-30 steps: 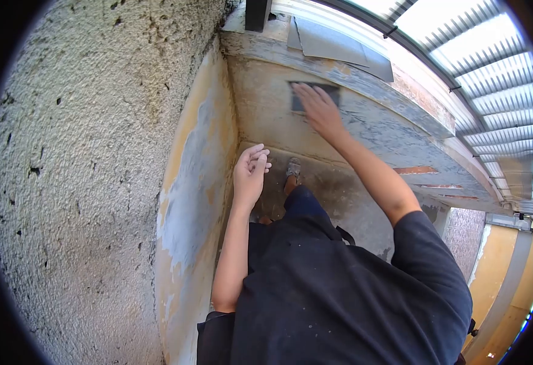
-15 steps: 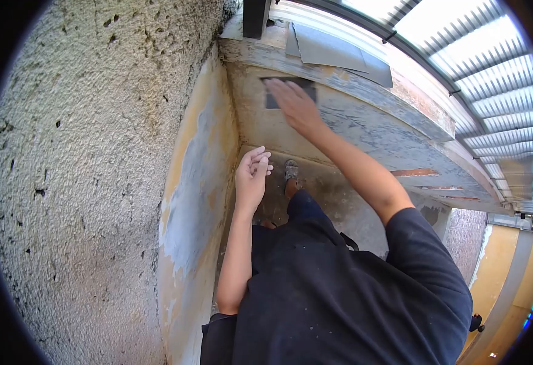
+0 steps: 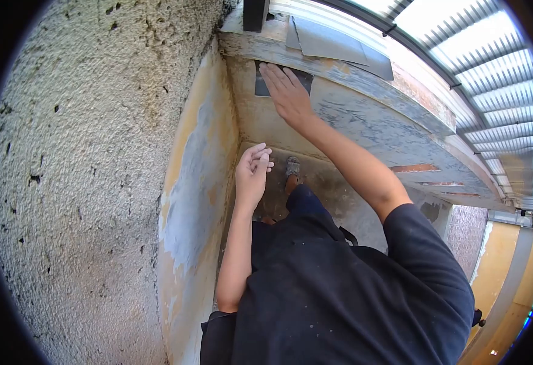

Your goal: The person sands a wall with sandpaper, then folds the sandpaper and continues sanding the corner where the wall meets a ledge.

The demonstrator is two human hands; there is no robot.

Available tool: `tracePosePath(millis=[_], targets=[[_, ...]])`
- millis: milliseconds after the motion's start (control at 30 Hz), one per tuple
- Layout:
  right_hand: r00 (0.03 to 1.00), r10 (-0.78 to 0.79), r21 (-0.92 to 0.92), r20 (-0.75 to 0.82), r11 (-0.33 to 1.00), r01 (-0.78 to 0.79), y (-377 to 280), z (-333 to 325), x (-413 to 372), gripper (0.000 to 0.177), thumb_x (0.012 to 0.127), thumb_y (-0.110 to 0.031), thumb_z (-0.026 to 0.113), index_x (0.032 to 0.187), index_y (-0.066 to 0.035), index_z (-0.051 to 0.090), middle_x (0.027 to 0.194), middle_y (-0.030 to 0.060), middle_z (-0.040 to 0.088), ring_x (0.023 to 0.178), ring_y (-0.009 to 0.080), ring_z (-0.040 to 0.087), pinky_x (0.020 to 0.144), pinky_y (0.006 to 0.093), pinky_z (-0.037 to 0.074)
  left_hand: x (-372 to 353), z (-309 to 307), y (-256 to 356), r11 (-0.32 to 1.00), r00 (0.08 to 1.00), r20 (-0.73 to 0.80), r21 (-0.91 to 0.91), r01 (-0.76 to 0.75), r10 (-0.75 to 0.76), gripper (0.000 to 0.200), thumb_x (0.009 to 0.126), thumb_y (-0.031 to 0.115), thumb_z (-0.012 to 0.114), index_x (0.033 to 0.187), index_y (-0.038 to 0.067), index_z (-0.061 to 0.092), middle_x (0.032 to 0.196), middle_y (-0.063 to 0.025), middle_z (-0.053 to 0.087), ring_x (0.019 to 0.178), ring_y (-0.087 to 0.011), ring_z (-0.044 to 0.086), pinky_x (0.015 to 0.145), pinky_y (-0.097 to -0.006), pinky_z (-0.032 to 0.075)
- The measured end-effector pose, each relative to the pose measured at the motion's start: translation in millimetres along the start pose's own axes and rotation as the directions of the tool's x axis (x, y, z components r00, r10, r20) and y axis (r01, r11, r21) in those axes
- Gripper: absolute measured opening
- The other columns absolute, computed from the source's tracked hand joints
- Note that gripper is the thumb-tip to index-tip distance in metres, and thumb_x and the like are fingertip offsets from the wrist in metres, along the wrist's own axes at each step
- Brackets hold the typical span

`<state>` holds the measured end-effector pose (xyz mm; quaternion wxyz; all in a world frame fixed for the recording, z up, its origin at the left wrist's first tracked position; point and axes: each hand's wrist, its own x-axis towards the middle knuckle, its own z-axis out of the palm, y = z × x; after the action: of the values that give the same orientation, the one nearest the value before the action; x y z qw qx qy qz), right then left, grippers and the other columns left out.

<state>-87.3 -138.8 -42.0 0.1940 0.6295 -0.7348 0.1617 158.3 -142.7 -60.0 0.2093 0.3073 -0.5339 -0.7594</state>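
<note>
My right hand (image 3: 287, 94) lies flat with fingers stretched out, pressing a dark grey sheet of sandpaper (image 3: 262, 87) against the pale wall (image 3: 251, 118), just under the ledge. Much of the sheet is hidden beneath the palm and fingers. Lower down, near the inner corner, my left hand (image 3: 254, 173) hangs in the air with loosely curled fingers and nothing visible in it. Whitish dust coats its fingertips. More grey sheets (image 3: 330, 45) rest on the ledge (image 3: 278, 50) above my right hand.
A rough, pitted wall (image 3: 90, 182) rises close on the left, beside a patchy yellow and grey strip (image 3: 196, 164). My sandalled foot (image 3: 292, 165) stands on the concrete floor (image 3: 333, 191). Corrugated translucent panels (image 3: 491, 73) run along the upper right. A dark post (image 3: 256, 15) stands on the ledge.
My right hand has slid up and slightly left along the wall, carrying the sandpaper nearer the ledge. My left hand has barely moved.
</note>
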Motion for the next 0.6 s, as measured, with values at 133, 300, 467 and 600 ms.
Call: tracePosePath(millis=[133,300,467,600], targets=[[0.991,0.045,-0.155,0.124,0.988,-0.025,35,-46,-68,0.077,0.088,-0.003,0.053,0.163,0.002,0.036,0.171,0.0132,0.039,0.159,0.0255,0.034,0.13,0.0443,0.025,-3,-7,-5,1.0,1.0,0.002,-0.025,-0.019,0.019,0.033,0.11,0.013,0.06,0.139,-0.002,0.06,0.124,-0.0126,0.072,0.095,-0.0125,0.069,0.086,-0.0281,0.057],[0.964,0.089,-0.307,0.249,0.952,-0.008,46,-49,-90,0.076,0.089,-0.007,0.055,0.162,0.003,0.037,0.171,0.013,0.038,0.16,0.0259,0.033,0.131,0.0445,0.024,-12,-18,-8,1.0,0.999,-0.036,-0.002,0.003,-0.003,0.033,0.11,0.013,0.06,0.14,-0.002,0.06,0.124,-0.0125,0.072,0.095,-0.0134,0.069,0.086,-0.0282,0.057],[0.999,-0.045,0.072,-0.019,0.996,0.046,-16,5,19,0.069,0.091,-0.003,0.047,0.16,0.004,0.041,0.169,0.0157,0.041,0.159,0.028,0.035,0.13,0.0467,0.027,-12,-11,3,1.0,0.999,-0.03,0.014,0.015,-0.015,0.036,0.109,0.011,0.06,0.142,-0.005,0.058,0.126,-0.0128,0.071,0.094,-0.013,0.068,0.085,-0.0278,0.056],[1.0,-0.023,-0.002,0.013,1.0,0.023,5,-10,-2,0.069,0.091,-0.002,0.048,0.159,0.003,0.043,0.168,0.0161,0.042,0.157,0.028,0.038,0.129,0.0465,0.029,-9,-11,10,1.0,0.998,-0.055,0.002,0.015,-0.015,0.037,0.109,0.012,0.061,0.142,-0.005,0.058,0.126,-0.0131,0.071,0.094,-0.013,0.068,0.086,-0.0279,0.056]])
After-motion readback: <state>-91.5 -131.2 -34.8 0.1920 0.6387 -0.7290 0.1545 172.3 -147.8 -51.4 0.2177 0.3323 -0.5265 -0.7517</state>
